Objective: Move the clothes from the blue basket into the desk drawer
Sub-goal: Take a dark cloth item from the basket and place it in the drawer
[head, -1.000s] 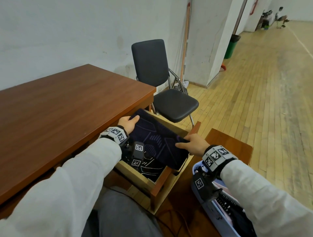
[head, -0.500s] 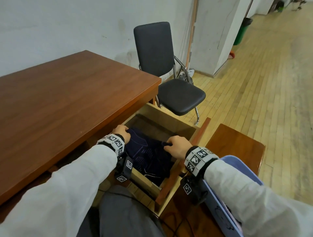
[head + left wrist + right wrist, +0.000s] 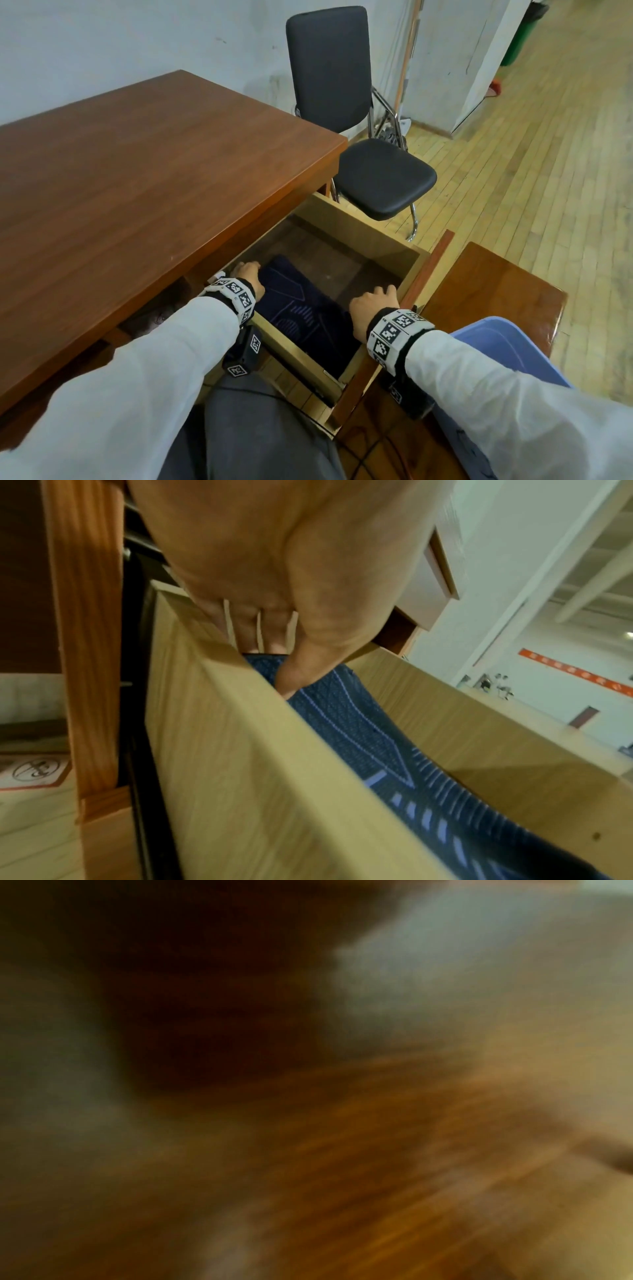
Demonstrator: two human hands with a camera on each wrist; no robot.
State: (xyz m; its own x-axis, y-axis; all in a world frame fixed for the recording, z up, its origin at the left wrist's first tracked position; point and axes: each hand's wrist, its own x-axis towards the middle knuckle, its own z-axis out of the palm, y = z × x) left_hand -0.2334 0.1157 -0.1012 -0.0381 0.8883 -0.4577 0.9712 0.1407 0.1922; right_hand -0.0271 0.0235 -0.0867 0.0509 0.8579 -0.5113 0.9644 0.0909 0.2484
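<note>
A folded dark navy garment with pale line patterns lies flat in the near half of the open desk drawer. My left hand is down at the garment's left edge, against the drawer's left wall. In the left wrist view the left hand has straight fingers and its thumb lies on the garment. My right hand hovers over the garment's right edge with loosely bent fingers, holding nothing. The blue basket stands at my right, its contents hidden by my sleeve. The right wrist view is a blur.
The brown desk top overhangs the drawer on the left. A black chair stands just beyond the drawer. The basket rests on a low wooden stand beside the drawer's front panel. The drawer's far half is bare.
Both hands lowered the garment from above the drawer down onto its floor. My right hand has let go and lifted slightly toward the right; the left stays at the garment's edge.
</note>
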